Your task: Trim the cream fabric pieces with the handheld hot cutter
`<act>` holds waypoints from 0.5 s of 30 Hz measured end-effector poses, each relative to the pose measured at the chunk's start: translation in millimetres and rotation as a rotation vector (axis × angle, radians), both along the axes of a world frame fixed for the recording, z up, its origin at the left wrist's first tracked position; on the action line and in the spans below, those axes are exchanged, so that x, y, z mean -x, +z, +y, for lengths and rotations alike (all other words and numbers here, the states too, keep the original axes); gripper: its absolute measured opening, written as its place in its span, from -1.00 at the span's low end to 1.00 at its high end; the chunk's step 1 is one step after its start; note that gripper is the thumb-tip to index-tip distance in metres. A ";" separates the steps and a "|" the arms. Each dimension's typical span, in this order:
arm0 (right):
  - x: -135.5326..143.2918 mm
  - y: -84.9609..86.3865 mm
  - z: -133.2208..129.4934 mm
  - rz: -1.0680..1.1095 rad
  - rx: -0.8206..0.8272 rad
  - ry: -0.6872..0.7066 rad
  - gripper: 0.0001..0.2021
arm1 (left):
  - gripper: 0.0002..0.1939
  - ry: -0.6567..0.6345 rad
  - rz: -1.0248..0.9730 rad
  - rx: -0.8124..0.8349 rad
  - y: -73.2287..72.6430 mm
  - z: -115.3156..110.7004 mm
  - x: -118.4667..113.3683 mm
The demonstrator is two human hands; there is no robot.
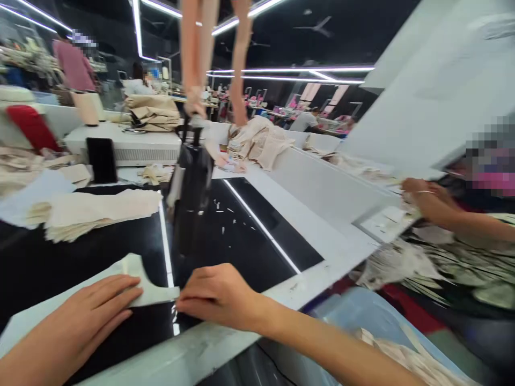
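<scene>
A pale, curved-edge fabric piece (151, 294) lies on the glossy black work surface (209, 225). My left hand (94, 311) rests flat on it, fingers stretched out. At the fabric's narrow right end, my right hand (217, 295) has its fingers pinched together on the tip. Beyond my hands a stack of cream fabric pieces (100, 209) lies on the black surface. A dark, blurred object (193, 187) hangs from peach-coloured strips (197, 53) just past my right hand; its kind cannot be made out.
A dark phone (101, 161) leans against a white box (137, 142) with folded beige cloth (153, 111) on it. Small scraps dot the black surface. Cream fabric (259, 142) is heaped at the back. To the right, a co-worker's arms (450, 212) reach over piled fabric.
</scene>
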State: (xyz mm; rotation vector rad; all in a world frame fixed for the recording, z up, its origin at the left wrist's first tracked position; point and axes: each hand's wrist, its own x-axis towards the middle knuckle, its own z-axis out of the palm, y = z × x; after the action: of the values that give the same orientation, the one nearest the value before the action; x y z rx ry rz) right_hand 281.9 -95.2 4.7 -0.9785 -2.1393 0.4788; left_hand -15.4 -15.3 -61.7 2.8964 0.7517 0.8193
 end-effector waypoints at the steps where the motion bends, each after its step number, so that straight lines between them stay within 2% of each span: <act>1: -8.6 5.4 -2.1 0.028 -0.048 -0.085 -0.75 | -0.68 -0.061 0.026 -0.056 8.4 -3.7 -3.9; 4: -30.8 13.2 7.9 0.243 -0.225 -0.383 -0.71 | -0.67 -0.057 0.093 -0.074 28.9 -12.2 -19.4; 5: -34.8 13.8 15.2 0.348 -0.204 -0.466 -0.80 | -0.69 -0.044 0.119 -0.052 32.7 -14.0 -24.2; 6: -36.4 14.3 23.3 0.443 -0.169 -0.491 -0.92 | -0.72 -0.043 0.134 -0.040 34.8 -15.8 -28.1; 9: -26.7 19.3 46.2 0.594 -0.082 -0.428 -0.36 | -0.78 -0.046 0.149 -0.001 34.4 -21.8 -36.2; 11: -10.6 26.1 56.9 0.644 -0.052 -0.374 -0.14 | -0.78 -0.056 0.135 0.008 31.8 -26.1 -40.0; 13: 10.0 33.7 63.5 0.700 -0.021 -0.335 -0.11 | -0.77 -0.066 0.114 0.008 29.3 -30.1 -43.3; 15: 31.2 39.7 67.2 0.743 -0.004 -0.327 -0.29 | -0.78 -0.072 0.093 0.007 27.5 -34.5 -45.6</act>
State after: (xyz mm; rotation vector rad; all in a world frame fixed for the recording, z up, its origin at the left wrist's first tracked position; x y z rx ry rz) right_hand 250.7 -28.0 44.4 -0.9340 -1.2932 0.5624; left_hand 30.2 -49.7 -34.2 2.9542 0.6512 0.6774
